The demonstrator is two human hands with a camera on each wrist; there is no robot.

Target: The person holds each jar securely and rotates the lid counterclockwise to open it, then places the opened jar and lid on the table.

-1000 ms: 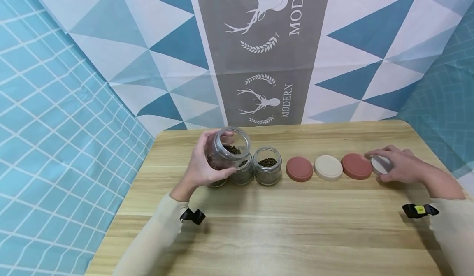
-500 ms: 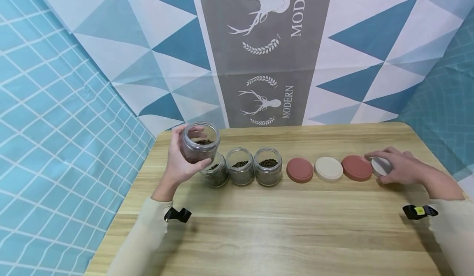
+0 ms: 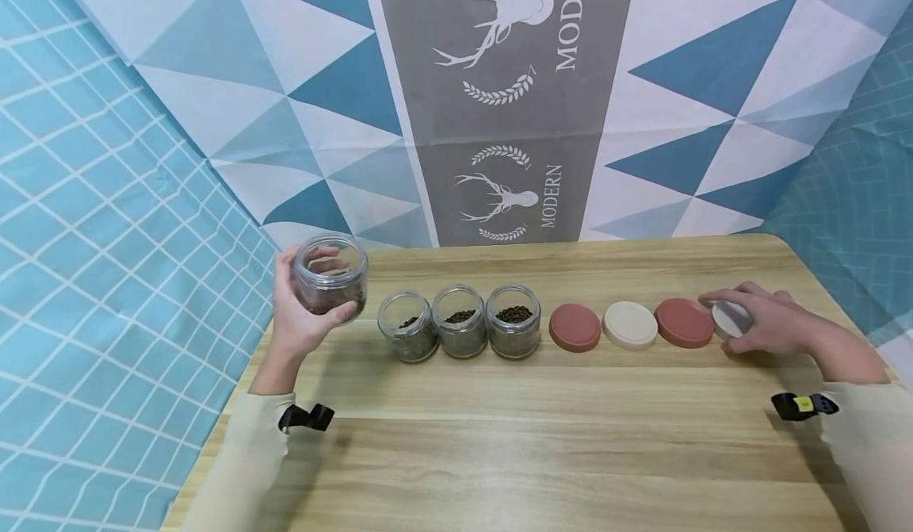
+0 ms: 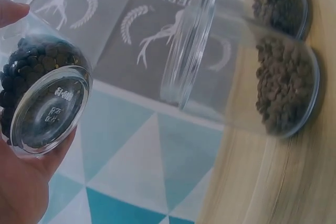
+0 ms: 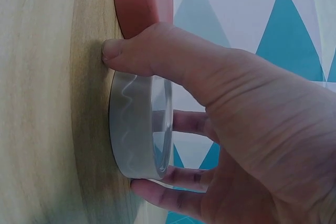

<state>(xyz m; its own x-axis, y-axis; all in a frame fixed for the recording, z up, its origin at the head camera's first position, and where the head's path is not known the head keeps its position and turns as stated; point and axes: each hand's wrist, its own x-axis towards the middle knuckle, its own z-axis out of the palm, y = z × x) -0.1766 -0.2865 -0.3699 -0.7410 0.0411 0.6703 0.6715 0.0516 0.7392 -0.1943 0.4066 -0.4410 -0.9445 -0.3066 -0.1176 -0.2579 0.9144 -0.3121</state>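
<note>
My left hand holds an open glass jar, partly filled with dark beans, raised over the left side of the table. In the left wrist view the base of this jar is turned toward the camera. Three more lidless glass jars stand in a row: a left one, a middle one and a right one, each with brown beans inside. At the far right, my right hand grips a pale grey-white round lid by its rim, thumb on one side and fingers opposite.
Between the jars and my right hand lie a red lid, a cream lid and a second red lid. All sit on a wooden table. Patterned cloth hangs behind it and blue cloth at the left.
My left hand has carried its jar leftward, from above the row of jars to beyond its left end, uncovering the left jar. The right hand stays on the grey-white lid.
</note>
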